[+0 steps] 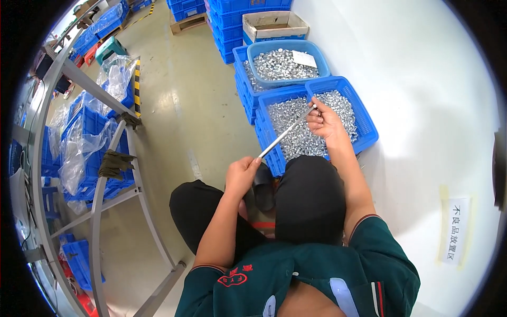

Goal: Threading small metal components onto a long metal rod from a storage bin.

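- The left hand [242, 174] is closed around the lower end of a long thin silver metal rod [287, 132]; that end is hidden inside the fist.
- The right hand [325, 120] pinches the rod's upper end between fingertips, above the blue plastic crate of small silvery metal parts [364, 119]; whether any part sits on the rod is too small to tell.
- The crate's near corner is hidden behind the person's dark-clad knee [309, 198].
- Beyond the crate, a blue oval plastic tub of the same silvery parts [288, 63] carries a white paper slip [304, 58], its writing unreadable.
- Farther behind stands an open cardboard box [274, 25], its contents unclear.
- To the crate's right and nearer the person, a white rectangular sign edged in yellow tape [455, 230] lies on the white surface.
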`<state>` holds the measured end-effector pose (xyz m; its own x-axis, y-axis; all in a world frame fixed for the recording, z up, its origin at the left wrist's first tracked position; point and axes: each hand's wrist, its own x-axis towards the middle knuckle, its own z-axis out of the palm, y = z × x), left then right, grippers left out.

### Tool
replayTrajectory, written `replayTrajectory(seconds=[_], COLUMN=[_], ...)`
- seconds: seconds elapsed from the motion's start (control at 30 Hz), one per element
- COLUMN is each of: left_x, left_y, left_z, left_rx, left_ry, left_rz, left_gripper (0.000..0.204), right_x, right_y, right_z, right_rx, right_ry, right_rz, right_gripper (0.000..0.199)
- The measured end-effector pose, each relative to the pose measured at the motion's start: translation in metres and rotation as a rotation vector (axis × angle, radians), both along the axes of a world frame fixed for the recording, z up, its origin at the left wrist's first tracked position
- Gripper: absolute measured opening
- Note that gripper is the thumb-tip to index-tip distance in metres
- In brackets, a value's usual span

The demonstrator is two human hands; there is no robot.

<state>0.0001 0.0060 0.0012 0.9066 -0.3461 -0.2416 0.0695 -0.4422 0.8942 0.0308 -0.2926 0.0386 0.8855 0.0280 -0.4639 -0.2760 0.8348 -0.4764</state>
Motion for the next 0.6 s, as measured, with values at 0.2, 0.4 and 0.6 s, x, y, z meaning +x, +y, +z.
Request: replayTrajectory(seconds=[0.2,0.4,0.6], left_x=[0.0,0.002,0.006], left_y=[0.001,-0.007,-0.008], left_z=[-0.003,0.003,-0.005], left_rx=[0.017,-0.062,-0.114], left_ry=[0.045,0.031,0.058], left_rz=[0.034,0.086,0.122], left_gripper=[0.036,0.035,0.037], right_x=[0.006,-0.004,-0.007], right_y=[0.002,0.04,0.043], right_z=[0.001,0.011,0.0], right_rx=[-0.14,-0.535,-0.404], right_ry=[0.005,-0.168,-0.047], right_rz=[0.111,0.196,0.368], right_gripper=[0.026,0.03,0.028])
